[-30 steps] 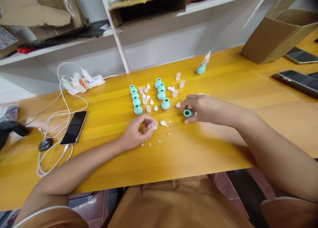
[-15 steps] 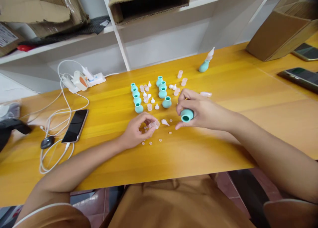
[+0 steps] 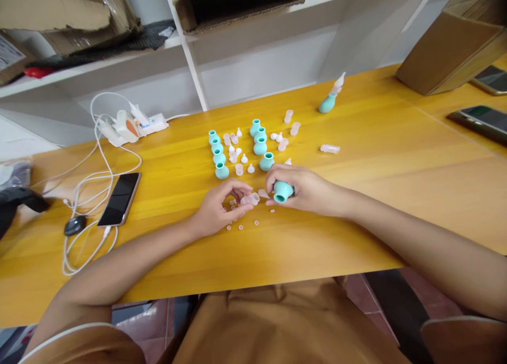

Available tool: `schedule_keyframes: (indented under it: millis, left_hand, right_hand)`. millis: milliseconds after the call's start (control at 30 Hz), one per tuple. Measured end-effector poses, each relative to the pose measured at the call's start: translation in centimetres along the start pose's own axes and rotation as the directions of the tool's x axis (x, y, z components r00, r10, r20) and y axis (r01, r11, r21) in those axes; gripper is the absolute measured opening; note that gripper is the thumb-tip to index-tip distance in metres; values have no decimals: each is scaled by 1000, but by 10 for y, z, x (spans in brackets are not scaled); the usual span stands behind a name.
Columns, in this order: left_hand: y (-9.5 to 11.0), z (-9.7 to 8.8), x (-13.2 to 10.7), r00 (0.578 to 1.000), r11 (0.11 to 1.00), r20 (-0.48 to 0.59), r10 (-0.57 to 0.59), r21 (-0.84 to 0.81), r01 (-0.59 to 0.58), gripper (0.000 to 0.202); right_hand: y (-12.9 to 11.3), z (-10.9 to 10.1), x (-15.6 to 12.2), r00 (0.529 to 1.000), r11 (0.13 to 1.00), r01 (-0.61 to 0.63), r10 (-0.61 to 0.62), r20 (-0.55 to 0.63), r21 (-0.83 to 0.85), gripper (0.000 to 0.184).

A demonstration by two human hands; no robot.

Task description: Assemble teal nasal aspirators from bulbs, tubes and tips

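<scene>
Over the table [image 3: 356, 232] middle, right hand [image 3: 307, 189] wraps the teal bulb [image 3: 282, 189], left hand [image 3: 219, 210] pinches the clear tip [image 3: 250, 199] at its 9 o'clock, nearly touching; best line up both axes before pressing.

The tabletop [image 3: 356, 216] is wood-grained, with a smooth, glossy yellow finish that catches the light. The teal bulb [image 3: 282, 190] looks like matt, soft rubber. The pale tip [image 3: 250, 199] is translucent, frosted plastic or silicone. The phone [image 3: 119, 198] has a glossy black glass face. The cardboard box [image 3: 447, 52] is matt, rough and brown.
</scene>
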State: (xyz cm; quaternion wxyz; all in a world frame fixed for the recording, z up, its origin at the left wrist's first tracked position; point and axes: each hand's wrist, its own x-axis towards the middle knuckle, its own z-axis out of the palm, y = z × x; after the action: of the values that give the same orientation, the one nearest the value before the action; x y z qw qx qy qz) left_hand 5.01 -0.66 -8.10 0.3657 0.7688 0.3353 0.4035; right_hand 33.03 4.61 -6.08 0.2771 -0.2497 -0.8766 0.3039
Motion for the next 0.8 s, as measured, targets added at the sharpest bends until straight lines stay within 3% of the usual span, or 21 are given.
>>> schedule_keyframes:
  millis: [200, 333, 433, 600, 800]
  left_hand:
    - [9, -2, 3, 998, 992, 42, 46, 116, -50, 15]
    - [12, -3, 4, 999, 990, 39, 20, 136, -25, 13]
    - [11, -3, 5, 1000, 987, 5, 17, 158, -18, 12]
    - [9, -3, 5, 997, 975, -27, 73, 212, -65, 14]
    - [13, -2, 7, 999, 986, -19, 37, 165, -33, 7]
  right_hand:
    - [4, -11, -1, 998, 990, -66, 64, -22, -121, 27]
    - [3, -13, -2, 998, 985, -44, 52, 41, -168, 34]
    - [5, -6, -2, 996, 974, -9, 29, 85, -225, 30]
    - [11, 12, -1, 998, 911, 54, -45, 32, -409, 21]
    - [7, 11, 1, 998, 945, 61, -66, -6, -320, 21]
